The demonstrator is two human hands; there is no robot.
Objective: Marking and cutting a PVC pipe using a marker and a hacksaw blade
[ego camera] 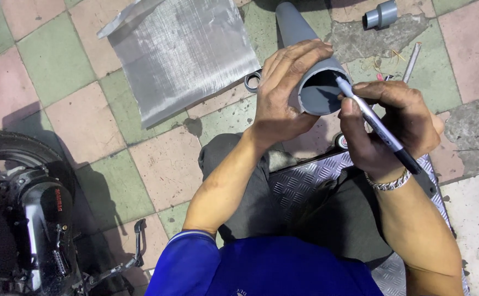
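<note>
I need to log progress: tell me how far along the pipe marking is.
Done: no finished mark is visible. In hand: the left hand grips the grey pipe; the right hand holds the marker tip at its open end. Left: the mesh sheet lies untouched.

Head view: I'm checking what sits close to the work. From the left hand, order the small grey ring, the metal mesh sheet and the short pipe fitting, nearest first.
From the left hand, which grips the grey pipe:
1. Small grey ring, on the floor right beside the fingers.
2. Metal mesh sheet, flat on the tiles just past the ring.
3. Short pipe fitting, at the top edge, beyond the pipe.
</note>
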